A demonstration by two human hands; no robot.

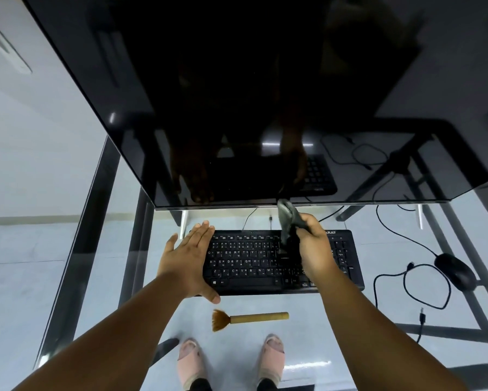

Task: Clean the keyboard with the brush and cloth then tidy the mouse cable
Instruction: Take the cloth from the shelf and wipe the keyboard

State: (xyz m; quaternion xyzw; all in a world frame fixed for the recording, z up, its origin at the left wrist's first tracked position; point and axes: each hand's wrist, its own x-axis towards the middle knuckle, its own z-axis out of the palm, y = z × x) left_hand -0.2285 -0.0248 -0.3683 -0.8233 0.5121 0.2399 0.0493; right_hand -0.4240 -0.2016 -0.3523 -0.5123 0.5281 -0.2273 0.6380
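Cloth-wiping step: left hand (190, 263) flat, steadying keyboard (245, 263); right hand (314, 249) grips cloth (288, 224) above it, brush (249, 318) idle before it; next, press cloth across keys.

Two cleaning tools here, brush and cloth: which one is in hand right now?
The dark cloth, gripped in the right hand above the keyboard. The brush lies untouched on the glass in front of it.

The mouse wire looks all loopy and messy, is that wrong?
Yes, a bit. The mouse cable sprawls in loose loops over the glass desk beside the mouse, and its plug end lies unplugged. Nothing looks broken or spilled. The brush just lies flat in front of the keyboard.
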